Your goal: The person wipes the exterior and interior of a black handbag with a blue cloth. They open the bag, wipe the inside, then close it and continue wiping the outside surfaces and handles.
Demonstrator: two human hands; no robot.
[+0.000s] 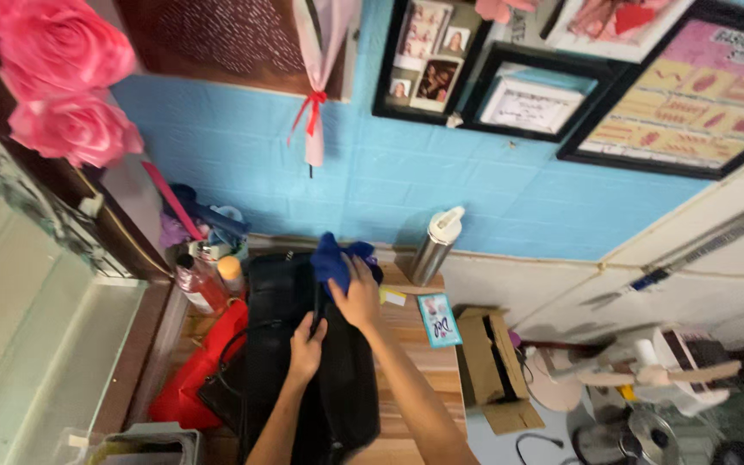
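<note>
The right hand (pixel 357 297) grips a blue cloth (pixel 334 258) at the far end of a black bag (pixel 303 362) on the counter (pixel 415 344); the left hand (pixel 306 349), nearer, pinches the bag's opening

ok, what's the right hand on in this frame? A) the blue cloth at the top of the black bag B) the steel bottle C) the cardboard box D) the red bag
A: the right hand presses on the blue cloth at the top of the black bag, while the steel bottle stands apart to its right, untouched.
</note>
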